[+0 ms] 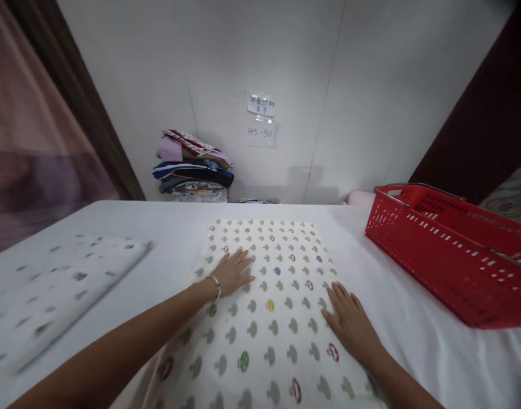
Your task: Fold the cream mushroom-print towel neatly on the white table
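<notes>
A white cloth (281, 315) printed with grey and coloured pacifier-like shapes lies flat in front of me, longer than it is wide. My left hand (232, 274) rests palm down on its left part, fingers stretched out and slightly apart; a silver bracelet circles that wrist. On the right side edge of the cloth lies my right hand (349, 318), also flat with fingers extended. Neither hand grips anything. To the left is a second folded white cloth (68, 284) with a dark scattered print, somewhat blurred. The near end of the patterned cloth runs out of view.
A red perforated basket (447, 255) with metal handles stands on the right of the white-covered table (175, 227). Beyond the far edge rises a stack of folded fabrics (194, 167). Handwritten paper notes (262, 133) are taped to the wall. A curtain (42, 113) hangs at left.
</notes>
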The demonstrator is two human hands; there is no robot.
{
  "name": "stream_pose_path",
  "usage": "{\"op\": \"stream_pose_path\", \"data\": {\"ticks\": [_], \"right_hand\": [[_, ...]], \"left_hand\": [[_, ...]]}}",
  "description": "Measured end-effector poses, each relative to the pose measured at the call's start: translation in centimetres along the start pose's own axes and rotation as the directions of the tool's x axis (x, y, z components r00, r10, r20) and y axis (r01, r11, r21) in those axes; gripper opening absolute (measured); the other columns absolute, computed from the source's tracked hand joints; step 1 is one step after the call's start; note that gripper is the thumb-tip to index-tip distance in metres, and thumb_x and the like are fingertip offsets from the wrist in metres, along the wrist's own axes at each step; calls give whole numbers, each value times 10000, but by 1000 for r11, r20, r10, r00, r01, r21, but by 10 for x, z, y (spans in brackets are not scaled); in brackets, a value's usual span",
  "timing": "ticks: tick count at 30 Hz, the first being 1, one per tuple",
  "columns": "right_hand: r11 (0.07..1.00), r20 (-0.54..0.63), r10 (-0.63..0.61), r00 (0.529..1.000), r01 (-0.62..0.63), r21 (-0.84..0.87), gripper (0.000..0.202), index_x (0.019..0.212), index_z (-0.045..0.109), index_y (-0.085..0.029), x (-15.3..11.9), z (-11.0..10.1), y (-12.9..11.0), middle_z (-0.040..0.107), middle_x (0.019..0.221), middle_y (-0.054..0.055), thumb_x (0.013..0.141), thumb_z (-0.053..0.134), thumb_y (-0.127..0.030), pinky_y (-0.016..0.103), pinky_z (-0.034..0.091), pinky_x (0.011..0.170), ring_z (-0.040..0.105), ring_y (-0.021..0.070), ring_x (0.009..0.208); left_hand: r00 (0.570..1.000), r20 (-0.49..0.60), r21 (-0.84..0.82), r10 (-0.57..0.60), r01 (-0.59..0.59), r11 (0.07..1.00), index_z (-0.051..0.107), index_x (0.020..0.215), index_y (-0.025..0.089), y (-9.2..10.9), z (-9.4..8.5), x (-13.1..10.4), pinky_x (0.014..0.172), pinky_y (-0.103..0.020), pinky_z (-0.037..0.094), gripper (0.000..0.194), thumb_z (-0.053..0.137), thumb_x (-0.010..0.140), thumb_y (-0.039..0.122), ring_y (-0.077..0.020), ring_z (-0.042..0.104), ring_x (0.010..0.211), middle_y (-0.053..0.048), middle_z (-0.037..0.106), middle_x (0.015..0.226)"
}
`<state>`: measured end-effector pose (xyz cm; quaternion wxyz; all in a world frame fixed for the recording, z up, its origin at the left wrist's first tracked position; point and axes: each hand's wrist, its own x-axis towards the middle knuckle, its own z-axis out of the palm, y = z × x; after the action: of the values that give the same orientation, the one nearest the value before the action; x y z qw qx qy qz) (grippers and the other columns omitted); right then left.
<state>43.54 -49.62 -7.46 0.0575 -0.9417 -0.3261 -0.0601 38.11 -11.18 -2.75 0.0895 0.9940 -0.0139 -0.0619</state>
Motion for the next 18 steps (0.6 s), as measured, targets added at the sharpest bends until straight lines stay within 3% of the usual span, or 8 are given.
{"op": "stream_pose_path", "data": {"ticks": [5,10,12,15,18], "right_hand": [[999,-32,-22,999,21,-36,609,1389,376,-133,1,6,3,313,1464,106,923,279,-512,471,252,1081,231,261,1366],[998,-26,-37,999,35,-59,551,1366,402,-150,5,3,6,363,1438,127,917,303,-453,472,277,1061,258,252,1353],[998,31,-8,999,10,-56,555,1363,403,-136,9,-3,9,355,1439,142,910,313,-445,478,280,1060,263,261,1351],[999,133,39,990,-36,-23,539,1330,447,-143,15,-16,8,362,1432,152,903,319,-447,525,289,1043,280,287,1342],[995,64,4,998,-10,102,511,1278,507,-165,12,-31,-11,387,1417,143,896,336,-458,550,289,1038,290,306,1334]], "left_hand": [[993,-24,8,-119,119,993,366,1390,212,-10,19,-118,1105,-492,185,649,383,845,565,-282,176,1389,-96,232,1500],[942,-150,-93,-301,289,953,394,1372,192,-9,33,-192,1093,-468,254,609,414,847,500,-279,237,1371,-104,298,1477],[903,-205,-206,-377,337,919,451,1327,153,-2,33,-213,1091,-415,287,596,421,843,500,-264,304,1344,-121,347,1453],[809,-270,-425,-522,386,819,519,1257,172,13,35,-239,1002,-364,409,540,437,829,491,-233,505,1186,-99,521,1324],[724,-281,-590,-630,388,708,590,1156,211,29,42,-263,827,-320,506,443,482,800,453,-181,629,880,-44,667,1046]]}}
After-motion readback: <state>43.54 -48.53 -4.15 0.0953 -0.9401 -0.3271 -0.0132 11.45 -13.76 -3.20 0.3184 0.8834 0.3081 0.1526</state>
